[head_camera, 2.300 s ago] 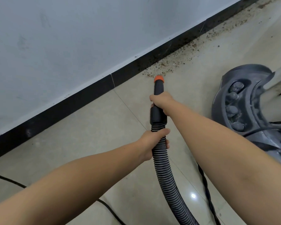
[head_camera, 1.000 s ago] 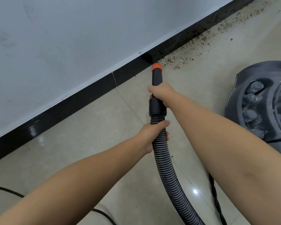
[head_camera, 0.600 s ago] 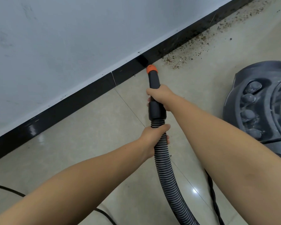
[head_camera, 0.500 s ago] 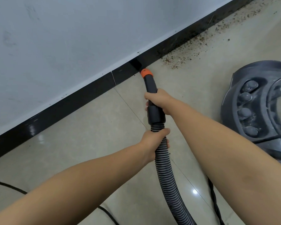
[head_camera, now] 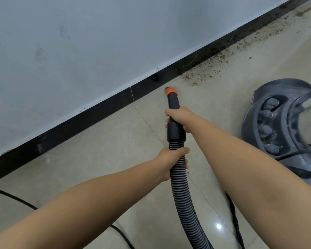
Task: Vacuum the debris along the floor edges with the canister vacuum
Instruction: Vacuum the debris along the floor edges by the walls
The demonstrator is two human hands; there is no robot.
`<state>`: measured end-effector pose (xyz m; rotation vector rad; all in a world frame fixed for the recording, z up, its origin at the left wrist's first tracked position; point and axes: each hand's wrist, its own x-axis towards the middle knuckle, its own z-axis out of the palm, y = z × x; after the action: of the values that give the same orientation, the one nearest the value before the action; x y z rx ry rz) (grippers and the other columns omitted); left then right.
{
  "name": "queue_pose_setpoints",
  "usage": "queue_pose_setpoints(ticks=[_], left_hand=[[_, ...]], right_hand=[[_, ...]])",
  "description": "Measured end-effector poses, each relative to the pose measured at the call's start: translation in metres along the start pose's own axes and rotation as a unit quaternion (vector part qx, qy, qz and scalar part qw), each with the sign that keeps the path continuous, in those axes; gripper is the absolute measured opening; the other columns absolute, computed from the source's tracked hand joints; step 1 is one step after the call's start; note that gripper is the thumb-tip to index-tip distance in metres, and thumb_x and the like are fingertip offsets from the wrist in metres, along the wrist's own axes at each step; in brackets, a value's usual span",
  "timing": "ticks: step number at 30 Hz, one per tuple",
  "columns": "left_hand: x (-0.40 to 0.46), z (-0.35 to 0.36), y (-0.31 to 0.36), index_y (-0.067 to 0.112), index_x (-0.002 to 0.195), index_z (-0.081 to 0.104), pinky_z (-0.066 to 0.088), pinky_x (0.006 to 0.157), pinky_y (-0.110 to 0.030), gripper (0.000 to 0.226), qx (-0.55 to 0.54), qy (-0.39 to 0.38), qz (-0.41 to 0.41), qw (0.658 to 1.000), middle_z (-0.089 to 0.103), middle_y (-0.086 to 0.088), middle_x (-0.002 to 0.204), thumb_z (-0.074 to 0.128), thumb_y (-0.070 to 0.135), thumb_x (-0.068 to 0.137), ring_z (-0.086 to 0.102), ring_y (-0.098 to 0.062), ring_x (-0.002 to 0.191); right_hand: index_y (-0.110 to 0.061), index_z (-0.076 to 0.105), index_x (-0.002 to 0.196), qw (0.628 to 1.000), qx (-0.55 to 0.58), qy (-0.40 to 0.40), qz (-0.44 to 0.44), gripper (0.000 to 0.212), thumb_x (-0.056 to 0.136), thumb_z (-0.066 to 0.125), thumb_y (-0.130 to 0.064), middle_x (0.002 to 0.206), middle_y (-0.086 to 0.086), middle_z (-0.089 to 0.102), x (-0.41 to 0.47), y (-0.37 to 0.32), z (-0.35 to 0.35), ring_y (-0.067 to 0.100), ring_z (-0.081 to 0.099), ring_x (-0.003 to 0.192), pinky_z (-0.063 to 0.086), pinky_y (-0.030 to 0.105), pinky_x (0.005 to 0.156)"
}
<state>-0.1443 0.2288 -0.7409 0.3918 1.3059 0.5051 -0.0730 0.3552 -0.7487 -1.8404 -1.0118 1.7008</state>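
**Nozzle swings left of the debris, both hands on the hose**

Since a couple of seconds ago the orange nozzle tip has swung left: it was at the near end of the debris then, and now it sits clear of it, low over the floor just off the black baseboard, on a stretch of tile that already looks clean. Whether the tip touches the tile I cannot tell.

The grit lies in a band along the floor's edge where it meets the baseboard, running from near the nozzle toward the top right corner of the view. The canister vacuum stands at the right, well apart from the wall.

The tool probably handles as two parts. The black wand looks rigid and smooth, so it steers the tip precisely and could twist in a loose palm. The ribbed hose is flexible and likely light, but it drags and springs back, so it needs support close behind the collar.

The grip matches that. The right hand is wrapped round the wand just ahead of the collar, fingers curled under. The left hand is closed round the first ribs of the hose, thumb across the top. Neither hand is slack. A power cord trails across the floor at the lower left.
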Motion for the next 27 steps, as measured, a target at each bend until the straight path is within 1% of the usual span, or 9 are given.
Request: queue_pose_setpoints(ticks=[1, 3, 5, 7, 11, 14, 17, 22, 27], left_hand=[[0.002, 0.002, 0.003, 0.008, 0.093, 0.053, 0.052, 0.054, -0.026, 0.018, 0.008, -0.007, 0.002, 1.000, 0.060, -0.007, 0.066, 0.066, 0.019, 0.088, 0.059, -0.017, 0.051], [0.009, 0.009, 0.009, 0.008, 0.091, 0.053, 0.051, 0.050, -0.023, 0.018, 0.023, -0.022, 0.003, 0.999, 0.060, -0.007, 0.066, 0.066, 0.020, 0.089, 0.059, -0.016, 0.050], [0.017, 0.017, 0.015, 0.008, 0.089, 0.053, 0.051, 0.047, -0.021, 0.018, 0.030, -0.037, 0.000, 0.999, 0.059, -0.007, 0.066, 0.065, 0.020, 0.089, 0.059, -0.015, 0.050], [0.025, 0.026, 0.018, 0.008, 0.089, 0.053, 0.051, 0.047, -0.021, 0.017, 0.022, -0.046, -0.005, 0.999, 0.059, -0.007, 0.066, 0.065, 0.020, 0.089, 0.058, -0.015, 0.048], [0.041, 0.037, 0.021, 0.010, 0.091, 0.053, 0.051, 0.050, -0.022, 0.018, -0.002, -0.046, -0.010, 0.999, 0.059, -0.006, 0.065, 0.066, 0.022, 0.089, 0.058, -0.015, 0.049], [0.053, 0.036, 0.026, 0.010, 0.089, 0.053, 0.051, 0.048, -0.021, 0.017, -0.024, -0.033, -0.005, 0.999, 0.058, -0.006, 0.065, 0.066, 0.022, 0.089, 0.058, -0.016, 0.050], [0.062, 0.030, 0.033, 0.010, 0.089, 0.054, 0.051, 0.049, -0.022, 0.017, -0.036, -0.024, 0.001, 0.999, 0.059, -0.006, 0.063, 0.066, 0.022, 0.089, 0.058, -0.015, 0.049], [0.066, 0.025, 0.041, 0.008, 0.095, 0.054, 0.051, 0.049, -0.022, 0.020, -0.051, -0.017, 0.003, 0.999, 0.059, -0.006, 0.063, 0.066, 0.023, 0.089, 0.058, -0.015, 0.047], [0.063, 0.027, 0.040, 0.008, 0.095, 0.055, 0.052, 0.051, -0.023, 0.020, -0.045, -0.022, 0.000, 0.999, 0.060, -0.006, 0.063, 0.067, 0.023, 0.089, 0.059, -0.015, 0.049]], right_hand=[[-0.005, 0.047, 0.097, 1.000, 0.006, 0.023, -0.001, 0.017, 0.085, 0.058, -0.011, 0.074, 0.010, 0.059, 0.003, 0.000, -0.005, 0.029, 0.062, 0.074, 0.058, 0.043, 0.079], [-0.005, 0.047, 0.089, 0.998, 0.019, 0.067, -0.002, 0.013, 0.085, 0.058, -0.010, 0.073, 0.011, 0.059, 0.009, -0.001, -0.018, 0.031, 0.062, 0.078, 0.056, 0.047, 0.085], [-0.006, 0.047, 0.089, 0.995, 0.021, 0.102, -0.001, 0.013, 0.084, 0.058, -0.010, 0.072, 0.011, 0.059, 0.016, 0.000, -0.032, 0.031, 0.062, 0.077, 0.056, 0.047, 0.085], [-0.004, 0.047, 0.098, 0.993, 0.014, 0.118, -0.001, 0.018, 0.085, 0.058, -0.011, 0.071, 0.011, 0.060, 0.023, 0.001, -0.043, 0.029, 0.062, 0.075, 0.057, 0.045, 0.084], [-0.004, 0.046, 0.100, 0.995, -0.003, 0.100, -0.009, 0.020, 0.086, 0.058, -0.012, 0.072, 0.010, 0.058, 0.037, -0.005, -0.051, 0.026, 0.060, 0.068, 0.055, 0.042, 0.076], [-0.005, 0.045, 0.099, 0.996, -0.017, 0.083, -0.019, 0.020, 0.086, 0.059, -0.012, 0.072, 0.010, 0.057, 0.047, -0.013, -0.045, 0.026, 0.059, 0.067, 0.055, 0.044, 0.076], [-0.005, 0.045, 0.100, 0.996, -0.024, 0.076, -0.025, 0.020, 0.087, 0.058, -0.012, 0.073, 0.010, 0.057, 0.055, -0.022, -0.038, 0.025, 0.059, 0.065, 0.055, 0.040, 0.072], [-0.006, 0.045, 0.102, 0.996, -0.047, 0.077, -0.029, 0.022, 0.085, 0.057, -0.014, 0.077, 0.011, 0.060, 0.061, -0.031, -0.030, 0.032, 0.063, 0.078, 0.057, 0.045, 0.080], [-0.006, 0.045, 0.104, 0.996, -0.047, 0.076, -0.028, 0.023, 0.086, 0.057, -0.014, 0.079, 0.010, 0.059, 0.057, -0.030, -0.033, 0.030, 0.062, 0.078, 0.057, 0.045, 0.081]])
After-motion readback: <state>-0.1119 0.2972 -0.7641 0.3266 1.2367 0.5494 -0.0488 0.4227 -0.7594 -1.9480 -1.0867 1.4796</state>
